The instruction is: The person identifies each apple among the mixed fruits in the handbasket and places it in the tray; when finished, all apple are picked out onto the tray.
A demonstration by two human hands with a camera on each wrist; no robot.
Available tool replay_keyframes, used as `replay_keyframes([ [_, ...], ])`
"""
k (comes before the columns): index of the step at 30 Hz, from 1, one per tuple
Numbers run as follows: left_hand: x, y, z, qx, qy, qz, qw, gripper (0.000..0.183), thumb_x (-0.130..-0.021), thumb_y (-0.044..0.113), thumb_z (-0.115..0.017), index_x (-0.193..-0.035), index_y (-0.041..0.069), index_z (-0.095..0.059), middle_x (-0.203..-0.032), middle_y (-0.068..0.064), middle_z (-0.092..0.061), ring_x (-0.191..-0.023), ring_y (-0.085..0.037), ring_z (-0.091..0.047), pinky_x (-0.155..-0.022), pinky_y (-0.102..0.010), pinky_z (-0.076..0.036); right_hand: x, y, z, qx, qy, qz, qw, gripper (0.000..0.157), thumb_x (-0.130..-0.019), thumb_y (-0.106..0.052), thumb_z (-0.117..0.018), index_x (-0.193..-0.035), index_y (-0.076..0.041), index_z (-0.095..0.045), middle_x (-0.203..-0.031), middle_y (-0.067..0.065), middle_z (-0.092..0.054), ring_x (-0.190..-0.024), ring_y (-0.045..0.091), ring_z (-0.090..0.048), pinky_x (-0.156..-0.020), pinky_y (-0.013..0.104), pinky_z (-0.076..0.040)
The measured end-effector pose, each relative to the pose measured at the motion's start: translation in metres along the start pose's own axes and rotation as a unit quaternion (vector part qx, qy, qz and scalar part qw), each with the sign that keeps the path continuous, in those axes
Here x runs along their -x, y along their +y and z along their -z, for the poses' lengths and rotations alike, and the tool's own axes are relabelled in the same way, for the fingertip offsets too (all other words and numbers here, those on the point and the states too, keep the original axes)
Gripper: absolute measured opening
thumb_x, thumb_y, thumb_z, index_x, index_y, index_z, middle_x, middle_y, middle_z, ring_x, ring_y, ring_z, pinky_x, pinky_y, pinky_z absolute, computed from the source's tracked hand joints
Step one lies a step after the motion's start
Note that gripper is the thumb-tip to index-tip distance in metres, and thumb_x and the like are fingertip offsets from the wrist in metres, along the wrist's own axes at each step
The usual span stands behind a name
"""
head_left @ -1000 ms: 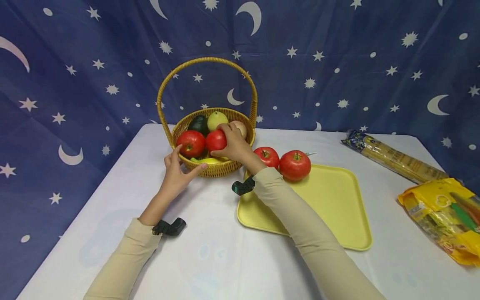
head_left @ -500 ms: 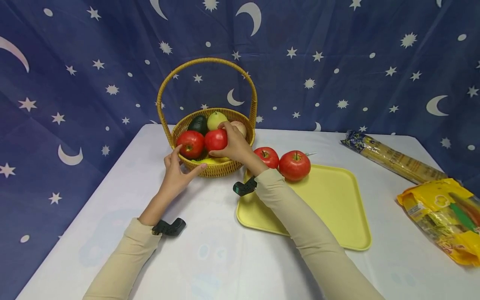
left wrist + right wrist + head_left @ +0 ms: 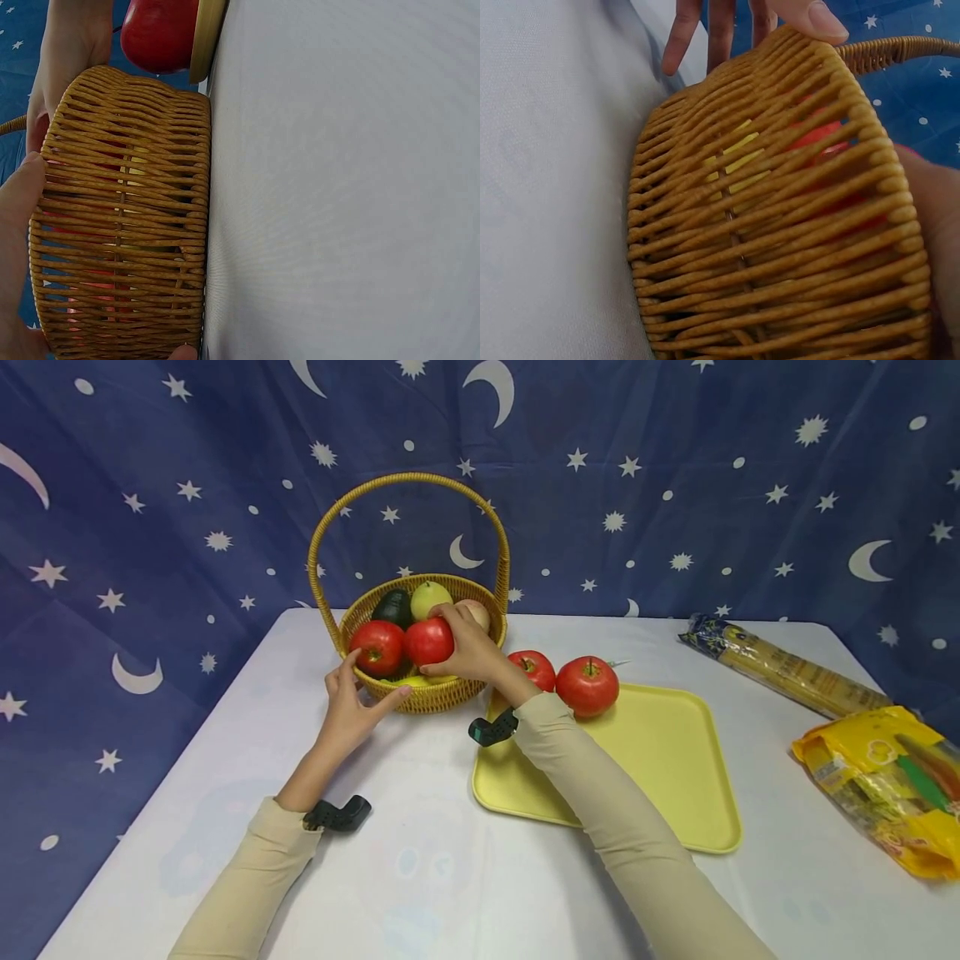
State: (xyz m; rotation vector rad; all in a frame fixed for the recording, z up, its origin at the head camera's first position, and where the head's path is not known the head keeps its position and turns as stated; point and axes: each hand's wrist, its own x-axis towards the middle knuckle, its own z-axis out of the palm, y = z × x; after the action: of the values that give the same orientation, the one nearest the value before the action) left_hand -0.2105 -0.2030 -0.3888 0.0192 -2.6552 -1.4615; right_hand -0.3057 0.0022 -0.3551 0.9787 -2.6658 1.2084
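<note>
In the head view a wicker basket (image 3: 438, 697) with a tall handle holds fruit. My right hand (image 3: 474, 650) reaches into it and grips a red apple (image 3: 427, 642), thumb underneath and fingers over the top. Another red apple (image 3: 377, 647) lies left of it, with a dark green avocado (image 3: 393, 607), a green pear (image 3: 429, 598), a pale pinkish round fruit (image 3: 477, 613) and a yellow fruit (image 3: 412, 681) around. My left hand (image 3: 351, 710) spreads along the basket's front left, thumb on the rim; the right wrist view shows its fingers (image 3: 721, 34) straight outside the wicker.
A yellow tray (image 3: 667, 760) lies right of the basket, with two red apples, one nearer (image 3: 588, 686) and one behind my right wrist (image 3: 534, 668). Farther right are a long packet of noodles (image 3: 795, 668) and a yellow bag (image 3: 888, 785). A starry curtain (image 3: 637, 427) hangs behind.
My right hand has drawn the gripped apple slightly left, toward the other apple in the basket. My left hand keeps its place at the rim; the head view has shifted a little.
</note>
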Motion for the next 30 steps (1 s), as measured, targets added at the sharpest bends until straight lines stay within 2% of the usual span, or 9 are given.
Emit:
replay_keyframes([
  [7, 0.0, 0.0, 0.002, -0.002, 0.002, -0.004, 1.0, 0.097, -0.088, 0.037, -0.072, -0.155, 0.007, -0.008, -0.148, -0.025, -0.008, -0.134, -0.043, -0.033, -0.108, -0.054, -0.036, 0.0, 0.004, 0.0, -0.043, 0.008, 0.054, 0.998, 0.075, -0.072, -0.019, -0.086, -0.13, -0.005, -0.04, -0.13, 0.015, -0.048, -0.12, 0.028, -0.05, -0.1, 0.04, -0.046],
  [15, -0.001, -0.003, 0.001, 0.003, 0.002, -0.009, 1.0, 0.098, -0.088, 0.037, -0.072, -0.155, 0.007, -0.007, -0.148, -0.025, -0.008, -0.135, -0.044, -0.033, -0.109, -0.054, -0.035, 0.004, 0.009, 0.004, -0.053, -0.018, 0.1, 0.993, 0.072, -0.073, -0.023, -0.087, -0.137, -0.017, -0.053, -0.135, 0.006, -0.047, -0.124, 0.021, -0.045, -0.102, 0.041, -0.043],
  [20, 0.0, -0.004, -0.001, 0.001, -0.003, -0.004, 1.0, 0.098, -0.088, 0.039, -0.071, -0.155, 0.009, -0.006, -0.149, -0.025, -0.007, -0.135, -0.044, -0.033, -0.108, -0.054, -0.036, 0.005, 0.011, 0.007, -0.079, -0.004, 0.113, 0.991, 0.07, -0.072, -0.019, -0.089, -0.133, -0.012, -0.056, -0.134, 0.008, -0.048, -0.126, 0.023, -0.04, -0.102, 0.042, -0.041],
  [25, 0.0, -0.003, 0.0, 0.005, -0.003, -0.002, 1.0, 0.099, -0.088, 0.041, -0.071, -0.155, 0.01, -0.006, -0.149, -0.025, -0.007, -0.136, -0.044, -0.032, -0.109, -0.055, -0.035, 0.004, 0.008, 0.008, -0.084, 0.029, 0.077, 0.993, 0.069, -0.072, -0.02, -0.089, -0.132, -0.012, -0.057, -0.135, 0.009, -0.048, -0.129, 0.027, -0.033, -0.103, 0.044, -0.039],
  [30, 0.0, -0.003, 0.0, 0.004, -0.002, -0.005, 1.0, 0.098, -0.088, 0.04, -0.071, -0.155, 0.009, -0.006, -0.149, -0.025, -0.007, -0.135, -0.043, -0.033, -0.108, -0.054, -0.036, 0.004, 0.007, 0.008, -0.124, 0.046, 0.027, 0.991, 0.065, -0.078, -0.021, -0.084, -0.135, -0.014, -0.054, -0.137, 0.009, -0.046, -0.129, 0.026, -0.038, -0.101, 0.043, -0.045],
])
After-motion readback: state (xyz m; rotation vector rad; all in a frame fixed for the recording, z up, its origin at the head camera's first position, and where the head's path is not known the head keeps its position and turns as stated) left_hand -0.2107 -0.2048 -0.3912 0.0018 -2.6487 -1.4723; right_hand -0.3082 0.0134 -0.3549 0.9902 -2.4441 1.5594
